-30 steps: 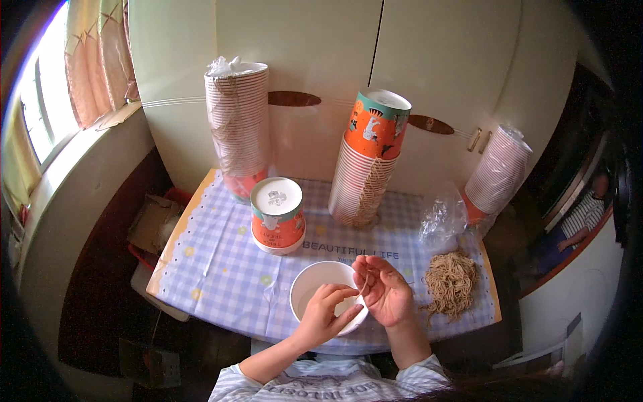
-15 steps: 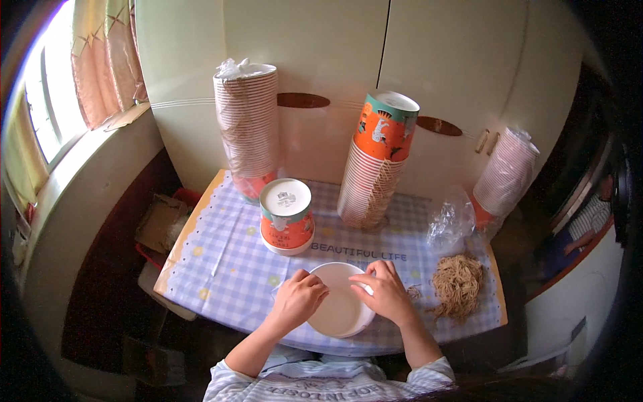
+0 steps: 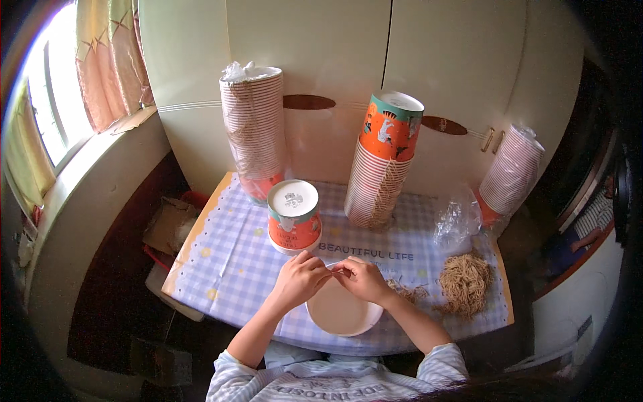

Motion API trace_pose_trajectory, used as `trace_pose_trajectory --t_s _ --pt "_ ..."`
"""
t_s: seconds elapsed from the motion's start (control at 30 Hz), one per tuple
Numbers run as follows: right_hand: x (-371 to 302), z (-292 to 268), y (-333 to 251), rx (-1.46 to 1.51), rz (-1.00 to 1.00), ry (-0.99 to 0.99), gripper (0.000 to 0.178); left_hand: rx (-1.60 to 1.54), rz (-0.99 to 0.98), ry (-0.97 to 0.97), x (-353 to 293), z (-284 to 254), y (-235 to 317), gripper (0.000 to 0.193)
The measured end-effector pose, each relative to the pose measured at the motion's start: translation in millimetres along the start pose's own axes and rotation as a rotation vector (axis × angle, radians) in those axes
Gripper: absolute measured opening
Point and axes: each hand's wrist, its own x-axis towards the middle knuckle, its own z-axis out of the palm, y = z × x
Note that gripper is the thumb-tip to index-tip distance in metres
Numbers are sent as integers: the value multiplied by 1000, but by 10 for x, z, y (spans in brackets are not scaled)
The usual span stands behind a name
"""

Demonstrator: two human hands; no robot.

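A white-lined paper bucket (image 3: 343, 315) stands mouth up at the table's near edge, its outside mostly out of sight. Over its far rim, my left hand (image 3: 301, 278) and my right hand (image 3: 363, 280) come together with fingertips pinched and almost touching. Whatever lies between the fingers is too small to make out. Beside my right wrist is a small tuft of tan twine (image 3: 407, 291). Farther right lies a larger tangled bundle of tan twine (image 3: 465, 285). Just beyond my left hand, an orange and green paper bucket (image 3: 293, 218) stands upside down, white base up.
Behind stand a tall plastic-wrapped bucket stack (image 3: 253, 127) and another stack (image 3: 380, 167) with an orange bucket on top. A third wrapped stack (image 3: 510, 174) is at the back right, near crumpled clear plastic (image 3: 459, 218). A checked cloth (image 3: 248, 281) covers the table. Another person (image 3: 593, 224) is far right.
My right hand has moved left and slightly away from me, its fingertips now meeting my left hand's. The small twine tuft shows more. The whole view has shifted slightly.
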Motion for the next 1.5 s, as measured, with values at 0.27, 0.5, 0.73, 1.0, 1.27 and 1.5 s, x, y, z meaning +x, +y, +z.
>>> trace_pose_trajectory --t_s 0.27,0.5,0.73,1.0,1.27,1.5 --pt "116 137 121 -219 21 34 10 -402 -398 -71 -148 299 -306 8" --pt "83 253 254 -313 11 -47 12 -700 -685 -60 -408 532 -373 17" --pt "87 272 249 -339 2 -47 11 -780 -686 -38 -444 549 -389 19" --pt "93 286 262 -365 9 -3 11 -887 -737 -92 -464 575 -419 19" --pt "90 315 271 -408 -14 0 11 -940 -716 -118 -485 567 -427 17" --pt "87 314 249 -404 -26 -4 13 -959 -630 -134 -444 552 -416 18"
